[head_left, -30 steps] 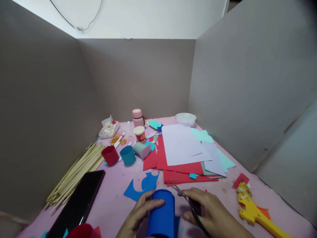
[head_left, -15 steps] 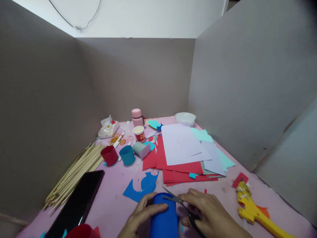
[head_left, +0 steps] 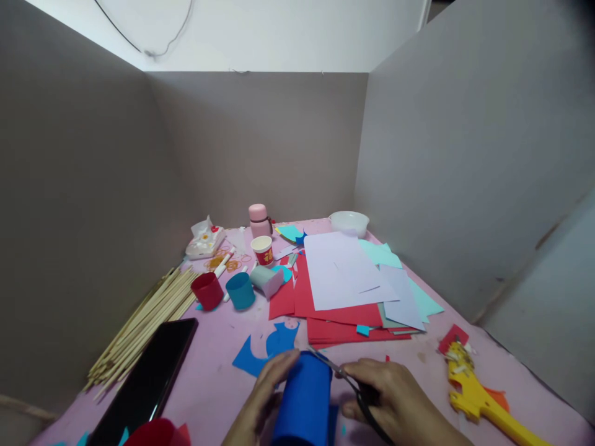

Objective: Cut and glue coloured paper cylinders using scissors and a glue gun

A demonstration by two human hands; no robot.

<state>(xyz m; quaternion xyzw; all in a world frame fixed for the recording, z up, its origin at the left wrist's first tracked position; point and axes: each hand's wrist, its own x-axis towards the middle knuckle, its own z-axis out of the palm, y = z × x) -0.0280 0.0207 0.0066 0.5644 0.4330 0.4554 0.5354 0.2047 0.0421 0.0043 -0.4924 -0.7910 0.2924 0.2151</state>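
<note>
In the head view, the left hand (head_left: 264, 393) gripped a blue tube (head_left: 304, 399) toward the table's (head_left: 209, 378) near edge; the right hand's (head_left: 390, 393) fingers were closed around scissors (head_left: 338, 370), blades at the tube's far rim.

A single head-worn camera looks forward and down along a pink-covered flat table (head_left: 209, 371) toward a plain grey upright partition (head_left: 260, 142) at the far end. The bare left hand (head_left: 263, 399) and bare right hand (head_left: 390, 393) sit close to the lens, bottom centre; smooth grey side panels (head_left: 465, 155) flank the view.
</note>
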